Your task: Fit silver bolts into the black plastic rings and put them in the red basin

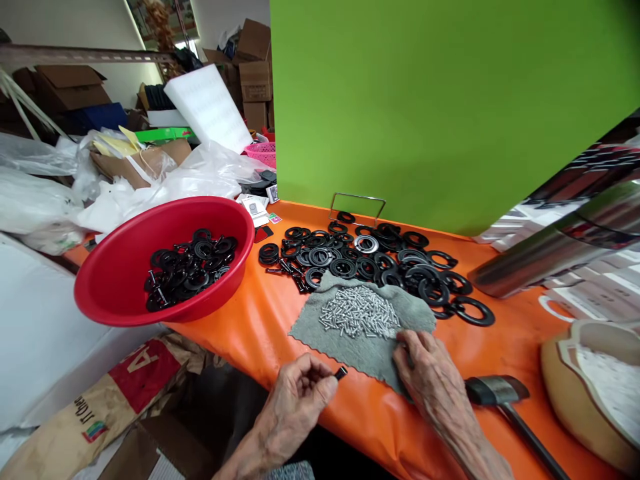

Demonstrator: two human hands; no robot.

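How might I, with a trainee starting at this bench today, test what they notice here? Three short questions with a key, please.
1. True or false: the silver pins lie on the cloth.
2. What does the left hand hold?
A) a mug
B) a black piece
C) a box
3. Which tool lies on the orange cover, beside the right hand and forearm?

Key
1. True.
2. B.
3. The mallet.
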